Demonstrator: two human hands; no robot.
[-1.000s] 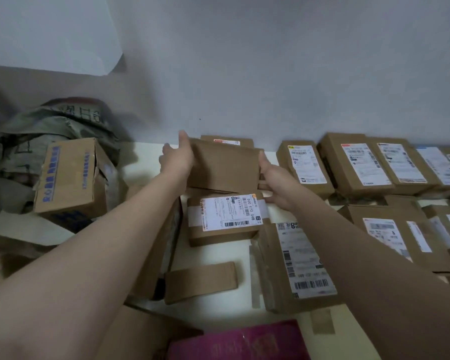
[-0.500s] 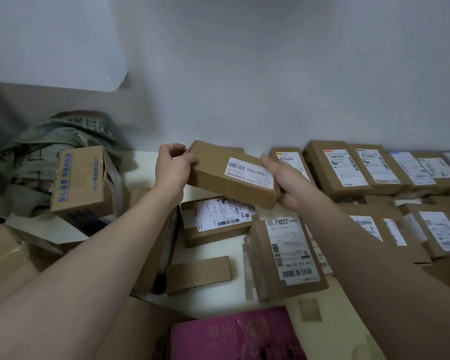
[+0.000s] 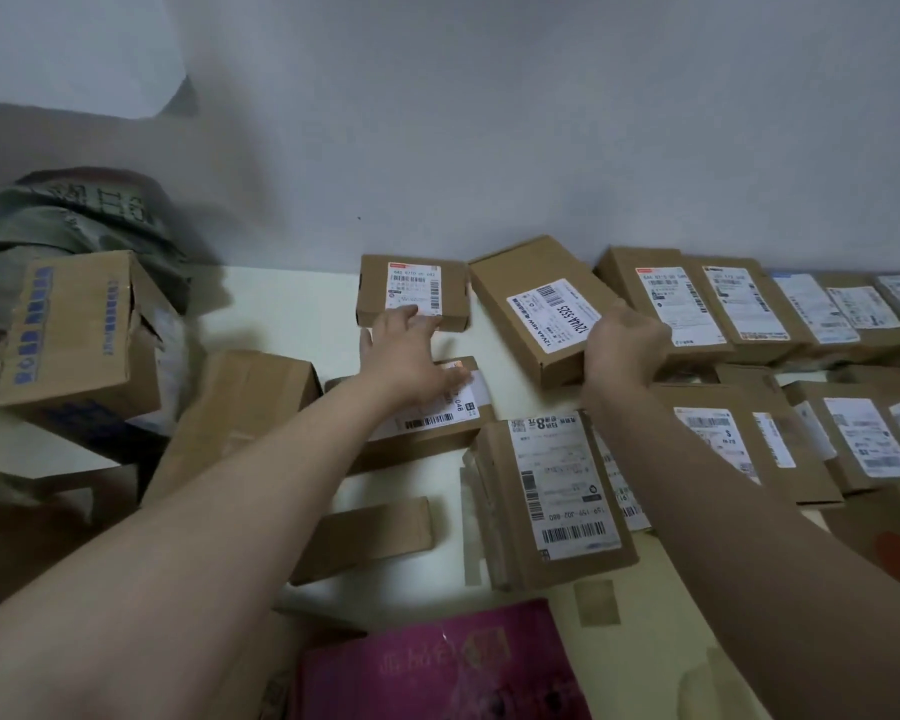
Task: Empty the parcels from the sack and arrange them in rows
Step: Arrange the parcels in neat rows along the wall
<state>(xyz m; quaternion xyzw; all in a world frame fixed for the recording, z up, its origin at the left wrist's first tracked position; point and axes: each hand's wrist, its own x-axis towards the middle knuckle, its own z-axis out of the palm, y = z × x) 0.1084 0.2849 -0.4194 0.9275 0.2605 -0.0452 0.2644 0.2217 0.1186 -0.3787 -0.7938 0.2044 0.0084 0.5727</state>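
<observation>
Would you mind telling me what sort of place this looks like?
Probably a parcel sorting or pickup room: labelled cardboard parcels lined in rows on a pale surface against a wall, with a green sack beside them.

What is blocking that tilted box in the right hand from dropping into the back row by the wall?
Nothing visible lies in the gap itself. The tilted box in the right hand sits between the small box under the left hand and the next labelled box, its near end propped up, apparently on a front-row parcel.
</observation>
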